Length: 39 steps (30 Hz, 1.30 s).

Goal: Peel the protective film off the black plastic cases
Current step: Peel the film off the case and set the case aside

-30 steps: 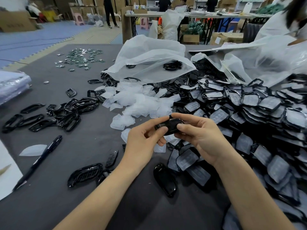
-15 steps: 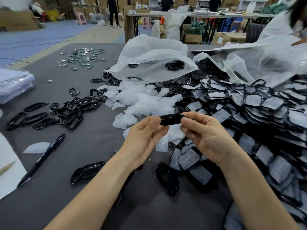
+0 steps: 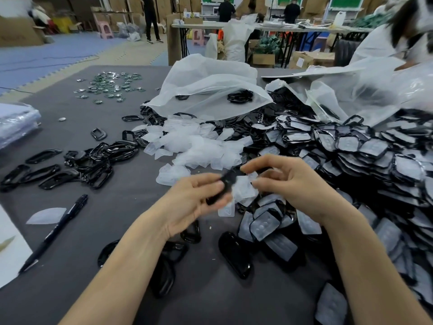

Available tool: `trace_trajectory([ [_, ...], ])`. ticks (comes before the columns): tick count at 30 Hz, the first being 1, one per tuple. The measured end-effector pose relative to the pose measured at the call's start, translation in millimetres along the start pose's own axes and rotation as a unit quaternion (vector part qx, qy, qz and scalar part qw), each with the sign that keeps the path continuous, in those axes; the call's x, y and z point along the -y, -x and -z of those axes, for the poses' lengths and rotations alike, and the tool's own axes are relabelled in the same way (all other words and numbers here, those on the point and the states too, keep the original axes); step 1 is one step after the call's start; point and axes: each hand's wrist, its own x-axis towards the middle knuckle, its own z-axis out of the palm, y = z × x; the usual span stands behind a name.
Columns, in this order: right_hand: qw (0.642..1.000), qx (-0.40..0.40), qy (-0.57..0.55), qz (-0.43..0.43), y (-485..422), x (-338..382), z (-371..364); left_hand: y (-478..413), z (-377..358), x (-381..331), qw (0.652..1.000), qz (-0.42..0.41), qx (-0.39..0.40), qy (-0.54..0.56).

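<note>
Beyond the left hand [image 3: 194, 200], which gripped one black case [image 3: 226, 184], peeled films [image 3: 199, 146] lay piled; whether the blurred right hand [image 3: 293, 186] grasped anything was unclear; many filmed cases [image 3: 375, 156] awaited peeling right of it.

Factory assembly floor, heaped black plastic cases [image 3: 351, 151], cardboard boxes [image 3: 263, 58] (by far tables [image 3: 210, 25]), workers [image 3: 152, 17] standing

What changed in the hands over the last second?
The hands came apart. The left hand now holds the black case alone, tilted steeply instead of level. The right hand drew away rightwards, apparently pulling the film off it; blur hides that grip. The pen, peeled-film pile and heap of unpeeled cases stayed put.
</note>
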Motion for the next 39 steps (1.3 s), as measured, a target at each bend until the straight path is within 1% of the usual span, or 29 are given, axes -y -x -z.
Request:
trace_trajectory([
  [2, 0.991, -0.063, 0.116, -0.011, -10, 1, -6, -6, 9, -4, 0.989, -0.084, -0.121, 0.032],
  [3, 0.982, -0.069, 0.176, -0.015, -16, 3, -12, -9, 13, -5, 0.98, -0.11, -0.161, 0.039],
  [5, 0.961, -0.024, 0.276, -0.018, -27, 4, -28, -11, 17, -4, 0.969, -0.13, -0.204, 0.056],
  [7, 0.925, 0.049, 0.376, -0.03, -37, 3, -47, -13, 16, -1, 0.964, -0.138, -0.215, 0.07],
  [9, 0.896, 0.093, 0.43, -0.061, -43, 0, -59, -14, 15, 2, 0.963, -0.144, -0.216, 0.074],
  [11, 0.894, 0.088, 0.433, -0.067, -44, 0, -62, -14, 14, 2, 0.965, -0.148, -0.204, 0.077],
  [14, 0.9, 0.07, 0.428, -0.044, -41, -1, -61, -13, 11, 3, 0.967, -0.15, -0.192, 0.08],
  [16, 0.911, 0.051, 0.408, -0.024, -37, -1, -55, -13, 7, 5, 0.969, -0.148, -0.185, 0.077],
  [17, 0.924, 0.035, 0.38, -0.017, -35, -1, -51, -12, 6, 6, 0.97, -0.148, -0.181, 0.073],
  [18, 0.943, 0.014, 0.333, -0.013, -31, -1, -46, -12, 4, 7, 0.97, -0.149, -0.177, 0.07],
  [20, 0.981, -0.032, 0.19, -0.007, -24, 0, -35, -10, 1, 8, 0.973, -0.153, -0.163, 0.065],
  [22, 0.995, -0.063, 0.074, 0.0, -18, -5, -25, -9, -5, 11, 0.976, -0.16, -0.143, 0.049],
  [24, 0.995, -0.101, 0.022, 0.009, -14, -12, -21, -9, -12, 16, 0.977, -0.169, -0.126, 0.026],
  [26, 0.99, -0.143, 0.003, 0.017, -12, -19, -17, -9, -17, 20, 0.977, -0.176, -0.116, 0.011],
  [29, 0.983, -0.179, -0.039, 0.024, -6, -24, -9, -9, -19, 25, 0.978, -0.179, -0.109, -0.005],
  [32, 0.977, -0.183, -0.103, 0.042, 0, -24, -2, -9, -22, 29, 0.979, -0.178, -0.099, -0.02],
  [35, 0.975, -0.175, -0.128, 0.049, 2, -26, -2, -8, -24, 33, 0.979, -0.179, -0.091, -0.023],
  [39, 0.971, -0.182, -0.152, 0.031, 1, -28, -4, -7, -26, 34, 0.98, -0.178, -0.083, -0.028],
])
